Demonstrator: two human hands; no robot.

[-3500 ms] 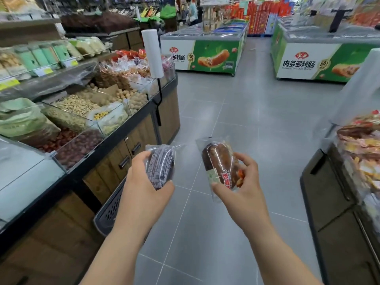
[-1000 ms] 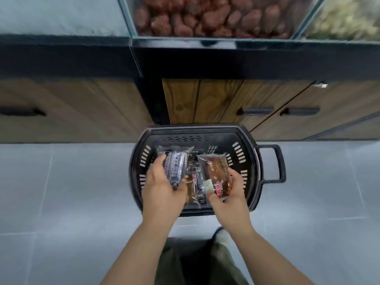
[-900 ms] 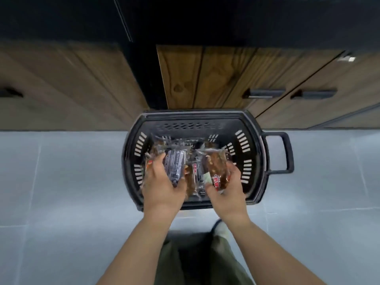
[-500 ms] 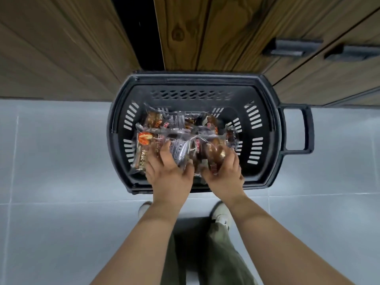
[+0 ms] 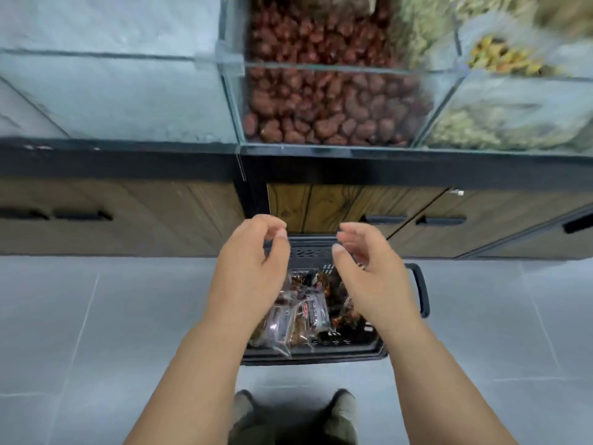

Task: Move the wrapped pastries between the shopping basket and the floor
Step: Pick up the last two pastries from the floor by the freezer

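A black plastic shopping basket (image 5: 321, 353) stands on the grey tiled floor (image 5: 96, 316) against the display counter. Several wrapped pastries (image 5: 301, 316) in clear film lie piled inside it, partly hidden by my arms. My left hand (image 5: 253, 271) hovers above the basket's left half, fingers loosely curled and apart, holding nothing. My right hand (image 5: 369, 271) hovers above the right half, also empty with fingers apart. Both hands are raised clear of the pastries.
The basket's handle (image 5: 422, 290) sticks out to the right. Wooden cabinet doors (image 5: 321, 207) with black pulls rise behind it under a black counter edge. Glass bins above hold red dates (image 5: 327, 101) and pale dried goods (image 5: 500, 117). My shoes (image 5: 343, 403) show below.
Both hands have let go of the pastries they carried, which now lie in the basket. The hands have lifted up, empty, and the view has tilted up toward the bins.
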